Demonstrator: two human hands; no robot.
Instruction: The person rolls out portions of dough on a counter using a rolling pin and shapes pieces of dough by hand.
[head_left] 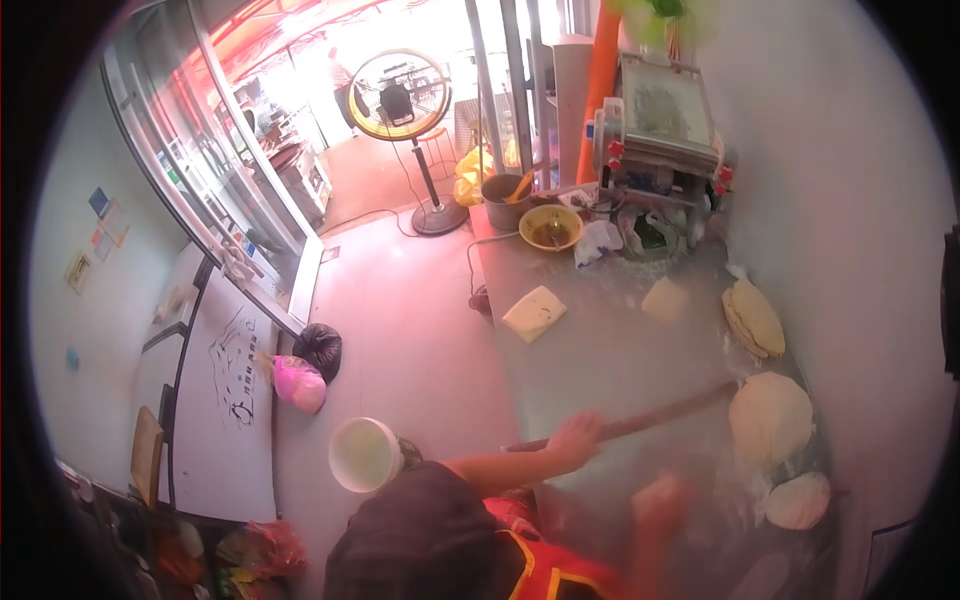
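A long wooden rolling pin lies slantwise over the worktable, its far end by a large ball of dough. My left hand is closed around the pin toward its near end. Lower down, my right hand is over the tabletop, apart from the pin. Motion smears its fingers, so whether they hold anything is unclear. A smaller dough ball sits at the wall side. Farther up are a flat pale slab, a pale square piece and a bagged dough lump.
At the table's far end stand a roller machine, a yellow bowl, a metal pot and a plastic bag. A floor fan, white bucket and pink bag are on the floor. A wall borders the table.
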